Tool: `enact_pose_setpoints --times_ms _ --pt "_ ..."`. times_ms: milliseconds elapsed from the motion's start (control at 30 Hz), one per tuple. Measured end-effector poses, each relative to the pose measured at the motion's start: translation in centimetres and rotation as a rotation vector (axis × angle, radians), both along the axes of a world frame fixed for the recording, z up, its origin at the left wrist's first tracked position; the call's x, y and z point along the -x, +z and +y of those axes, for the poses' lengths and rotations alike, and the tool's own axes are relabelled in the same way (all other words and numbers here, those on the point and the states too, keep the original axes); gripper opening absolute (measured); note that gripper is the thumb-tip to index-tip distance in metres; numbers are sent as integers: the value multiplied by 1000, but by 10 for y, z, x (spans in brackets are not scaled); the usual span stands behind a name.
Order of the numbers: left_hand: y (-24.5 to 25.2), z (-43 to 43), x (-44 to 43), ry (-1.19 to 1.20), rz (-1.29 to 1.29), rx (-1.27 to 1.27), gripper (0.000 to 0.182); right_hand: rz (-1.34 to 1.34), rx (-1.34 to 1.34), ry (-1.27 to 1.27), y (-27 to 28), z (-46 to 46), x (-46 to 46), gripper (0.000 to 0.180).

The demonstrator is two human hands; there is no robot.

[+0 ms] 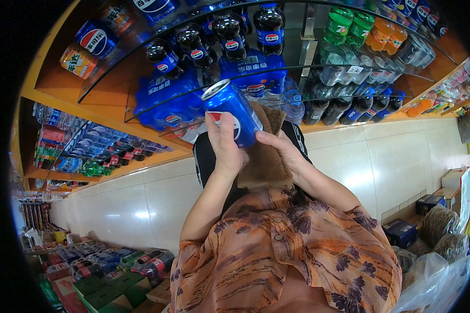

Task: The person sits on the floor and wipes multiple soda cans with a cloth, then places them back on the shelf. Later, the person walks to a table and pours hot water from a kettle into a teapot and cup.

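Note:
A blue Pepsi can (pixel 234 102) is tilted in front of me, its metal top facing up and to the left. My left hand (pixel 226 146) grips its lower left side, thumb across the printed emblem. A brown cloth towel (pixel 264 166) hangs behind and below the can. My right hand (pixel 286 152) holds this towel, and its thumb reaches the can's lower right edge. The fingers of my right hand are mostly hidden. Just beyond the can, shrink-wrapped blue Pepsi packs (pixel 254 72) sit on the shelf unit.
Glass shelves (pixel 254 70) with dark front edges carry small cola bottles (pixel 231 35), cans (pixel 98 38) and green 7UP bottles (pixel 338 25). Larger bottles (pixel 352 109) stand at floor level. Bottle packs and cartons (pixel 113 291) lie behind on the left, boxes (pixel 400 233) on the right.

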State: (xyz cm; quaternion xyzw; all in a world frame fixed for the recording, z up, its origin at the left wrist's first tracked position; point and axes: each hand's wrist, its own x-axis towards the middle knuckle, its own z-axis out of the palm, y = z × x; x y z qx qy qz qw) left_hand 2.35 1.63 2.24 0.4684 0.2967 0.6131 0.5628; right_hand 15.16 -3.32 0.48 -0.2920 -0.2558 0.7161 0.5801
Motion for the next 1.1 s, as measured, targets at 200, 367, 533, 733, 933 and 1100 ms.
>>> enact_pose_setpoints --times_ms 200,367,533,733,933,1100 --pt "12 -1 14 -184 86 -89 62 281 148 195 0 -3 -10 68" --pt "16 13 32 -381 213 -62 68 262 154 264 -3 -8 -8 66" --pt "20 21 29 -488 209 -77 80 321 105 333 -5 -8 -10 64" --pt "8 30 34 -500 271 -46 77 329 110 326 -13 -6 -6 65" --pt "6 18 23 -308 169 27 67 236 138 259 -8 4 -10 73" --pt "11 17 26 -291 -82 162 61 -156 71 202 -15 4 -26 75"
